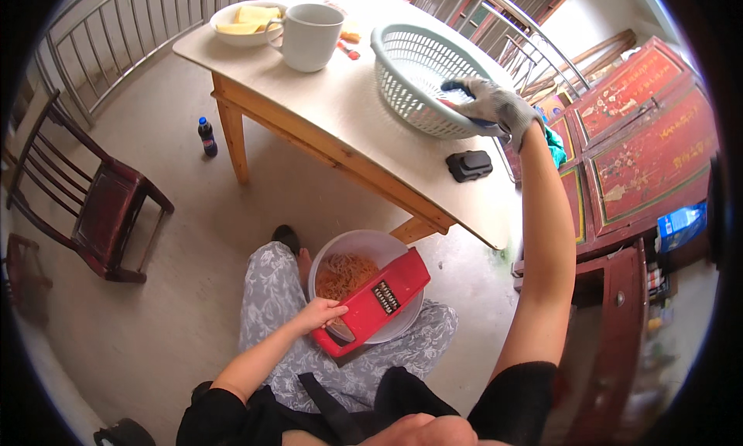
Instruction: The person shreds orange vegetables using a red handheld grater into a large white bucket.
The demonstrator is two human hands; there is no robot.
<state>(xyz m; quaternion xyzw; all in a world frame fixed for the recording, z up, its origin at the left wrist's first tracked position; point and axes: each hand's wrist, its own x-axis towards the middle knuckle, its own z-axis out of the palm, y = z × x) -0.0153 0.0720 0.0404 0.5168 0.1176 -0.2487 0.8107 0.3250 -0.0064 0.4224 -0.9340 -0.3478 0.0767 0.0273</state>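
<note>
My left hand (323, 313) is closed on the lower end of a red plastic grater (391, 283), a flat board with a metal blade patch in its middle. The grater lies slanted across a white bucket (378, 243) between my knees. Inside the bucket is a heap of thin orange shreds (344, 274). My right hand (487, 105), in a grey-white work glove with dark fingertips, reaches over the near right rim of a pale green plastic basket (402, 39) on the table. Its fingers are apart and curved, and nothing shows plainly between them.
On the table (340, 105) stand a grey mug (311, 39), a bowl (224, 20) of yellow pieces and a black case (469, 166). A dark wooden chair (108, 206) and a cola bottle (207, 137) are at left. Red cabinets (650, 152) line the right.
</note>
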